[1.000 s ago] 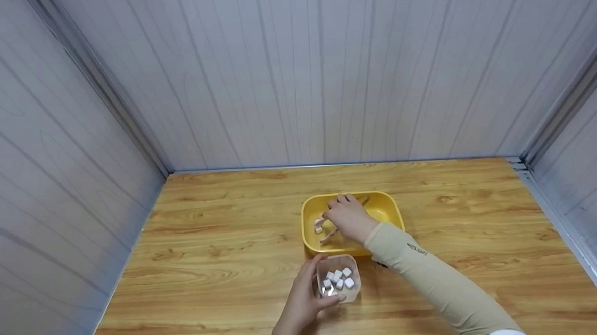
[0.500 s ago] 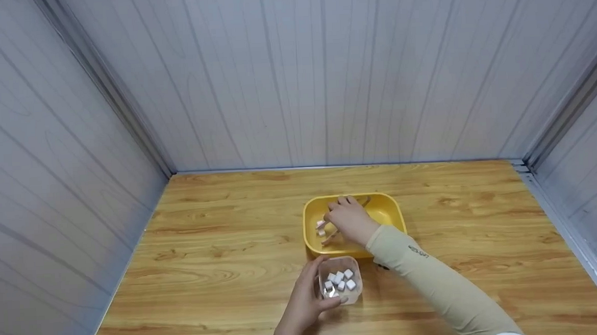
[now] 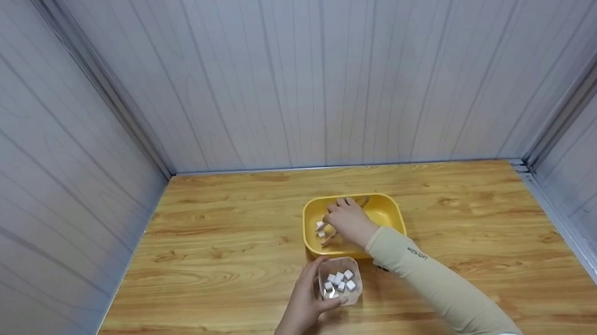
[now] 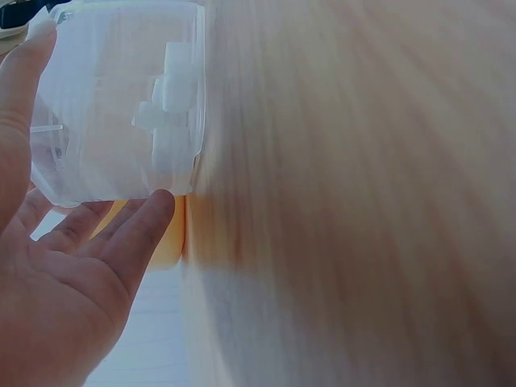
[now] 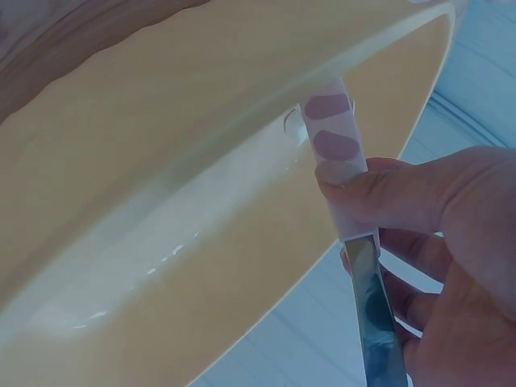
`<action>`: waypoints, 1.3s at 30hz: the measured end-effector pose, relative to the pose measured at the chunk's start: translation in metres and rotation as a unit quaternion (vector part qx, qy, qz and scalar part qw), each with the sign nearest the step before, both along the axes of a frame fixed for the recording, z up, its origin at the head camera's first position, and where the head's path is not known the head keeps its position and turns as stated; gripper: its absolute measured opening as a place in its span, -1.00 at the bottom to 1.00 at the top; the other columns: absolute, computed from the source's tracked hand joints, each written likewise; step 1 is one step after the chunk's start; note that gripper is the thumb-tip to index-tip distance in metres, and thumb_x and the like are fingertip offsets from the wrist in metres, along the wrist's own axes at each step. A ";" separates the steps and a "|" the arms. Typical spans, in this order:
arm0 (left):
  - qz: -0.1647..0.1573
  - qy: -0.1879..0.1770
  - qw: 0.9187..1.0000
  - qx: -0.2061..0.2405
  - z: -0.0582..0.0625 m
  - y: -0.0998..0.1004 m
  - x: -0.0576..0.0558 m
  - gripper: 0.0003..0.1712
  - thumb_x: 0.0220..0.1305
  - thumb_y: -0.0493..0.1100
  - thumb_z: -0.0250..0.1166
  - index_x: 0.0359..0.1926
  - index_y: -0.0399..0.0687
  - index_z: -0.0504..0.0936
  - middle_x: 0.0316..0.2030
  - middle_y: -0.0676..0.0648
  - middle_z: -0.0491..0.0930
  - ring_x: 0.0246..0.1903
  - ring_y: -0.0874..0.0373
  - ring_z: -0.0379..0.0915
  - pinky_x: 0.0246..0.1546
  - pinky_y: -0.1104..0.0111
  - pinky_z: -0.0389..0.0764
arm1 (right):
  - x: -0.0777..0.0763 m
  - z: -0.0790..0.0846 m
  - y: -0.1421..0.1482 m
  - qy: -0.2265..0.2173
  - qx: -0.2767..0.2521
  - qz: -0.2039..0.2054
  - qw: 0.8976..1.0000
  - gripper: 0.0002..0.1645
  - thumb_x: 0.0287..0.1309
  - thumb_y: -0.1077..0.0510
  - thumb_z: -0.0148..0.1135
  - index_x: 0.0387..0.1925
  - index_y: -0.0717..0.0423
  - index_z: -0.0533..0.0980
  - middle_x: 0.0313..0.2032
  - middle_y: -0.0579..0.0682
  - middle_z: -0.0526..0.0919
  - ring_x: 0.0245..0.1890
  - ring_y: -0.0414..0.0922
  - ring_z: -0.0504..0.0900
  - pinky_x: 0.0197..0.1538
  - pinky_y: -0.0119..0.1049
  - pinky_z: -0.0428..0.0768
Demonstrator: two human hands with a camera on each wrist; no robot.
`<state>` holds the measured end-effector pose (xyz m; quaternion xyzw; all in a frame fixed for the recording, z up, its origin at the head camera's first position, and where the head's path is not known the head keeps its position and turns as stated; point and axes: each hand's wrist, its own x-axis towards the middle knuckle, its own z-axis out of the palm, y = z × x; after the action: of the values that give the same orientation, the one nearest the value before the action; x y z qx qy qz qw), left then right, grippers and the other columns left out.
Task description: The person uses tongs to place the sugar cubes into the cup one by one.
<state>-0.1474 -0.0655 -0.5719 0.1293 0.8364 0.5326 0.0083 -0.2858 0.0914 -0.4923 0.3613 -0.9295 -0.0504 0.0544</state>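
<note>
My right hand [image 3: 351, 220] reaches over the yellow basin [image 3: 397, 218] and grips a pair of tongs [image 3: 329, 239], whose two spread arms point down toward its left side. Two white cubes [image 3: 321, 233] lie there by the tips. Up close in the right wrist view, thumb and fingers pinch the tongs [image 5: 334, 145], which have a pale pink end with darker oval marks and a shiny metal bar. My left hand [image 3: 303, 300] holds a small clear plastic box [image 3: 355, 293] just in front of the basin, thumb on the near side, fingers round the left. Several white cubes [image 3: 339, 277] lie inside it.
Everything stands on a wood-grain table [image 3: 221, 253]. Pale panel walls rise at the back [image 3: 294, 86], the left [image 3: 48, 175] and the right. The basin's rim stands close behind the box.
The two cubes in the basin have shifted slightly toward its near side beside the tong tips. Both hands have stayed almost in place.
</note>
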 end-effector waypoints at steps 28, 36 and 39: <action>0.002 0.017 1.000 0.011 0.000 0.001 0.001 0.08 -0.24 0.00 0.58 0.36 0.13 0.25 0.23 0.00 0.33 0.25 0.01 0.21 0.31 0.04 0.17 | 0.004 -0.001 0.002 0.001 -0.003 -0.005 1.000 -0.51 -0.07 -0.30 0.36 -0.20 -0.09 0.71 -0.20 -0.04 0.62 -0.15 0.02 0.50 0.00 -0.06 0.43; 0.002 0.008 1.000 0.009 -0.001 0.001 0.001 0.08 -0.22 0.01 0.57 0.37 0.15 0.23 0.25 -0.01 0.31 0.27 -0.01 0.19 0.31 0.03 0.16 | 0.005 -0.004 0.003 0.002 -0.017 0.001 1.000 -0.63 -0.02 -0.16 0.40 -0.20 -0.07 0.71 -0.24 -0.03 0.63 -0.18 0.00 0.46 -0.04 -0.08 0.42; -0.003 0.014 1.000 0.006 0.000 0.000 0.000 0.07 -0.21 -0.01 0.58 0.36 0.12 0.23 0.24 -0.05 0.33 0.26 -0.01 0.20 0.30 0.02 0.18 | 0.005 -0.005 0.004 0.007 -0.021 0.004 1.000 -0.65 -0.03 -0.14 0.42 -0.22 -0.07 0.71 -0.27 -0.03 0.63 -0.19 0.01 0.45 -0.07 -0.07 0.42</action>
<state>-0.1469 -0.0652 -0.5723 0.1395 0.8326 0.5360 -0.0022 -0.2809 0.0956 -0.4969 0.3636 -0.9284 -0.0334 0.0684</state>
